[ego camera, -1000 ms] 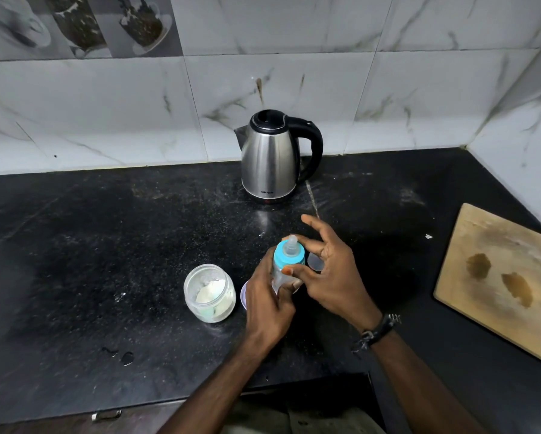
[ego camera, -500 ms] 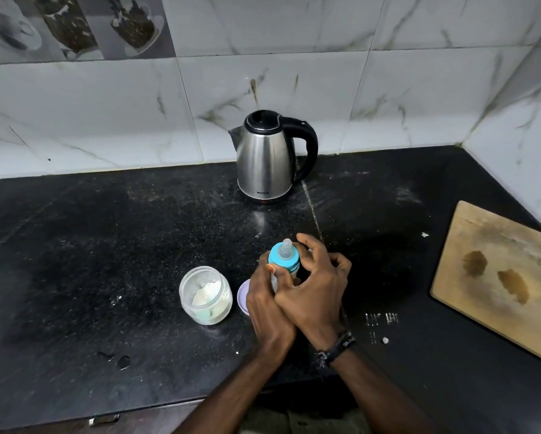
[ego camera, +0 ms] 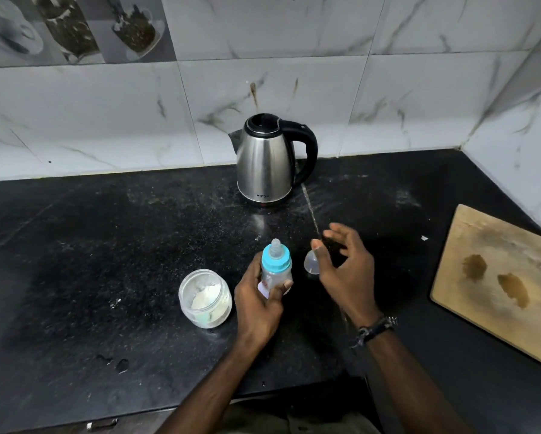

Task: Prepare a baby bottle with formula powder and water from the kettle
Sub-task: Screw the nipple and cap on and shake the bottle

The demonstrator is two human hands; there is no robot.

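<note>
While the left hand (ego camera: 256,303) grips the baby bottle (ego camera: 276,267) in front of the kettle (ego camera: 266,161), the right hand (ego camera: 344,266), fingers spread, hides part of what looks like a clear cap (ego camera: 310,264).

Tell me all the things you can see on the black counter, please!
kettle: 1, steel with black handle, back of the counter by the wall
baby bottle: 1, clear with blue ring and teat, upright
powder jar: 1, clear, open, left of the bottle
clear cap: 1, right of the bottle
wooden board: 1, tan, stained, right edge
counter: 1, black
left hand: grips the bottle
right hand: open, beside the cap
</note>
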